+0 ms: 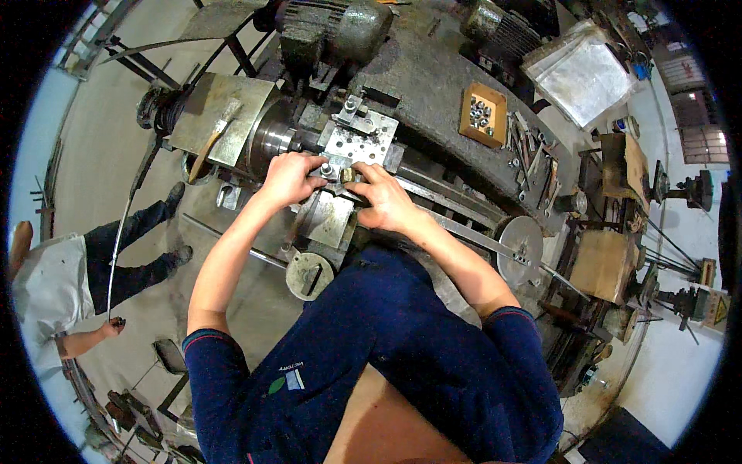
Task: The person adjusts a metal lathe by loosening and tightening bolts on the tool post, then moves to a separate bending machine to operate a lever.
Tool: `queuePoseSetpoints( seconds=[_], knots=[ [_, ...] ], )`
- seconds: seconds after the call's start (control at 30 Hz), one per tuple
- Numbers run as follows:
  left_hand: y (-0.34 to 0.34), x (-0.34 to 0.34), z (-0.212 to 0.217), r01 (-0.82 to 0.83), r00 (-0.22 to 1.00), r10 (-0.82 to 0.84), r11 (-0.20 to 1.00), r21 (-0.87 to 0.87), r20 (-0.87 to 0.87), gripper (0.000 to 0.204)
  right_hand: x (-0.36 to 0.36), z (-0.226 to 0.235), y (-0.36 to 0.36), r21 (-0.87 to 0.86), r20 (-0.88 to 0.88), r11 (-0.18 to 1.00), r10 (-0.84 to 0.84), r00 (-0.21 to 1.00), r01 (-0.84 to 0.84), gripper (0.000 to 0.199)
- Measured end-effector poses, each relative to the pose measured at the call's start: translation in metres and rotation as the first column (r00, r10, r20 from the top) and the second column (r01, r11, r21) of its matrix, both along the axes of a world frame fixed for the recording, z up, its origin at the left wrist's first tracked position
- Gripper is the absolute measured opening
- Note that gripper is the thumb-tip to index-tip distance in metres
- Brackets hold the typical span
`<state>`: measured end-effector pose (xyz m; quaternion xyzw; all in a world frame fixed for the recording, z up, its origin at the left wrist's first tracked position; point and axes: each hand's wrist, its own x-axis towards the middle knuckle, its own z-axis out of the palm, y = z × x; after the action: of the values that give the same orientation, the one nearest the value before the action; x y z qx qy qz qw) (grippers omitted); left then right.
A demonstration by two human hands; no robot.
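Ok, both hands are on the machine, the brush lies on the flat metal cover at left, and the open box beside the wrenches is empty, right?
The open box beside the wrenches isn't empty: the head view shows small metal parts inside. The rest stands: left hand and right hand on the machine, brush on metal cover.

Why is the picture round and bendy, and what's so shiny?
In the head view, the fisheye lens bends straight edges near the rim and leaves black corners; in the head view, light glares off the silvery sheet and glints on the round metal chuck; in the head view, the left hand and right hand look fairly clear.
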<state>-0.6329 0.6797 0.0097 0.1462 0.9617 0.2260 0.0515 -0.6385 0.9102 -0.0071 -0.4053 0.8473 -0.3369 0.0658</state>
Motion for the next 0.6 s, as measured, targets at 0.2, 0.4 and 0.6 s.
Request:
queuePoseSetpoints(
  seconds=[0.2,0.4,0.6],
  knots=[
    [0.002,-0.003,0.008,0.008,1.000,-0.008,1.000,-0.028,0.024,0.040,0.000,-0.010,-0.013,0.006,0.000,1.000,-0.010,1.000,0.010,0.049],
    [0.000,-0.001,0.005,-0.002,0.999,0.004,0.999,-0.050,0.050,0.040,0.015,0.017,-0.002,0.010,-0.137,0.997,-0.078,0.987,0.080,0.046],
    [0.001,-0.005,0.004,0.018,1.000,-0.018,1.000,-0.006,0.024,0.040,0.026,0.000,0.003,0.059,-0.105,0.994,-0.085,0.991,0.092,0.052]
  ],
)
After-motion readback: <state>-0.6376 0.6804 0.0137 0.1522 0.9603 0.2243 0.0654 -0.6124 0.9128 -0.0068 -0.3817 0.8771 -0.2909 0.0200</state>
